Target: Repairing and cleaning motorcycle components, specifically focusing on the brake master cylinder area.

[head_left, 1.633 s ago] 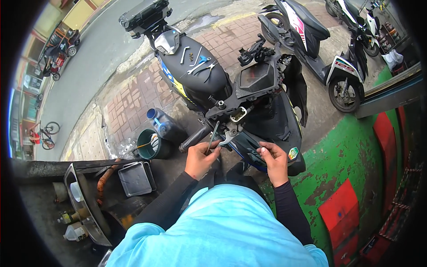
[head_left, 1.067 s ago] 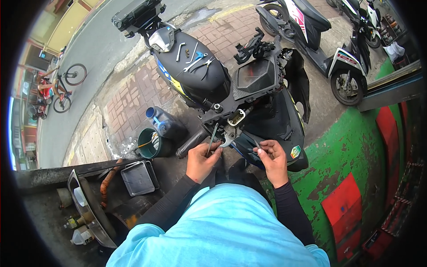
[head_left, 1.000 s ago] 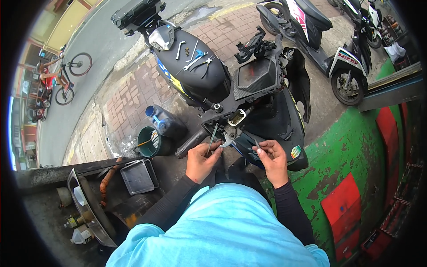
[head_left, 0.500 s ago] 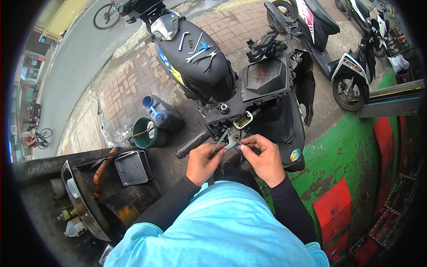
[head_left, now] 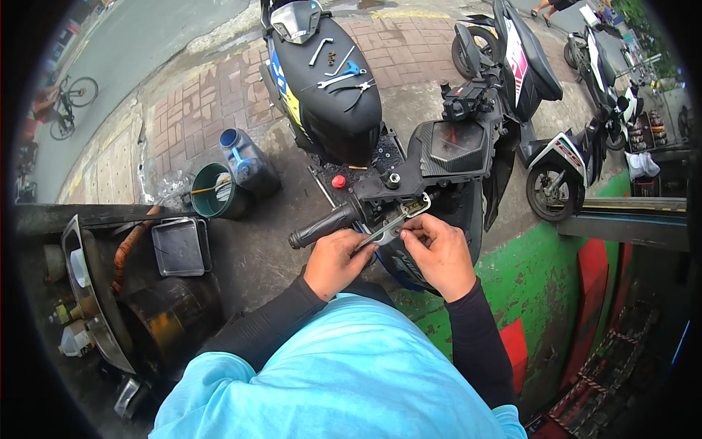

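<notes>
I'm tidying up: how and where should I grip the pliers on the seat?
I'd take the pliers by their spread handles, coming from above and the left: they lie on the black seat with the handles opening left and toward the near side, jaws pointing right.

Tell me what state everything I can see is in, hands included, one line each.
Left hand, pinched on a slim metal tool
Right hand, fingertips bunched beside the reservoir, anything held hidden
Reservoir, uncovered
Motorcycle seat, down, tools lying on it
Pliers, handles spread
Blue-grey jug, standing, mouth open
Green bucket, standing, open-topped
White scooter, parked
</notes>
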A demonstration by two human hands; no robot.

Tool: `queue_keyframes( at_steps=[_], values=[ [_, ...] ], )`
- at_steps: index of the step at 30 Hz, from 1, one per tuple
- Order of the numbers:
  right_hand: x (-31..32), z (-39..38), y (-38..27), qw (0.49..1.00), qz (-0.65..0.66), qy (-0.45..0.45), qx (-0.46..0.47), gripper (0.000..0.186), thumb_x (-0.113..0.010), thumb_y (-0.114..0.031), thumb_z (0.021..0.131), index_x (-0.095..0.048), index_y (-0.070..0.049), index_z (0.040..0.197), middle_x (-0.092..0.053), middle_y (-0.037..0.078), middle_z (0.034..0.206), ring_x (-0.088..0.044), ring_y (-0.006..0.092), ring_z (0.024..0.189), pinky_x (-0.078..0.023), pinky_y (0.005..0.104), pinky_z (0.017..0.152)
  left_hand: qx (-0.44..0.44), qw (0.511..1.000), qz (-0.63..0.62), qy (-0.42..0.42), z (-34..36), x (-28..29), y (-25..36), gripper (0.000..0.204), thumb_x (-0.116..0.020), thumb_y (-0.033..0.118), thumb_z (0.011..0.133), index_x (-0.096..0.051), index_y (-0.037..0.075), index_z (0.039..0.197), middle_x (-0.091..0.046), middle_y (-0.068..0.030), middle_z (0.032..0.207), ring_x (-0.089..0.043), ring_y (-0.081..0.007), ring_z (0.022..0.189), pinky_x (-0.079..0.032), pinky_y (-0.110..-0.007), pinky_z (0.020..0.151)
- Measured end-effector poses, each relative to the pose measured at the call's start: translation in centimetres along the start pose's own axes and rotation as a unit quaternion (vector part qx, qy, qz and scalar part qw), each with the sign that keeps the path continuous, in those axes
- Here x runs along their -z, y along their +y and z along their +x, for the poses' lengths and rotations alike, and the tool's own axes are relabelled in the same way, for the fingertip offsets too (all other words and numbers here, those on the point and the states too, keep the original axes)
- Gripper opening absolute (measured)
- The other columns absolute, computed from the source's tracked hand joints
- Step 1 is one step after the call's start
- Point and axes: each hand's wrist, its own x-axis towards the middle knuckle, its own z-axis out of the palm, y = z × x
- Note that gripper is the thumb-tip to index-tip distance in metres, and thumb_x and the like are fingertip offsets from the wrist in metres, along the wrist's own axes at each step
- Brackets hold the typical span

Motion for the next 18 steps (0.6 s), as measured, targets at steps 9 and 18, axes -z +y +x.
queue_keyframes(
  at_steps=[9, 18],
  values=[
    [-1.6, 0.3, -1.5, 0.964, -0.23, -0.008, 0.135, 0.009, -0.066, -0.009, 0.087, -0.065, -0.003, 0.093, -0.064, 0.013, 0.077, -0.058, 0.0326, 0.076, -0.047, 0.0428, 0.071, -0.04, 0.999, -0.017, 0.02, 0.1, 0.4, -0.9, 0.016, -0.074, 0.012, 0.084, -0.074, 0.002, 0.096, -0.066, -0.0134, 0.076, -0.065, -0.0288, 0.068, -0.051, -0.036, 0.061],
    [-1.9, 0.3, -1.1, 0.909, -0.36, -0.007, 0.211, 0.013, -0.067, -0.011, 0.089, -0.061, -0.002, 0.082, -0.061, 0.014, 0.073, -0.057, 0.0324, 0.071, -0.047, 0.044, 0.068, -0.06, 0.998, -0.009, 0.035, -0.1, 0.0, -1.5, 0.017, -0.074, 0.015, 0.084, -0.074, 0.002, 0.094, -0.066, -0.0133, 0.077, -0.066, -0.0304, 0.069, -0.052, -0.039, 0.063]
  ],
)
